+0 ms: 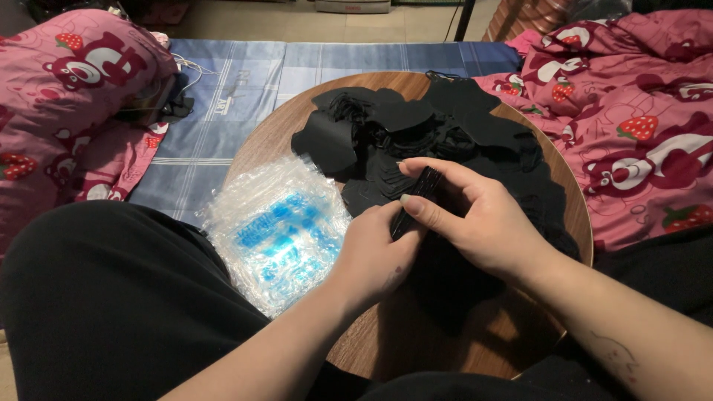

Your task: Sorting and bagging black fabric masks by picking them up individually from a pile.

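Note:
Both my hands meet over a round wooden table (267, 137). My left hand (371, 256) and my right hand (475, 215) together grip a small stack of flat black pieces (420, 197), held on edge between the fingers. Behind them a loose pile of black face masks (445, 126) covers the far and right part of the table. A stack of clear plastic bags with blue print (278, 226) lies at the table's left edge, just left of my left hand.
My knee in black trousers (111, 297) fills the lower left. Pink bedding with a bear and strawberry print lies at the left (67, 82) and right (639, 119). A blue checked mat (245, 82) stretches behind the table.

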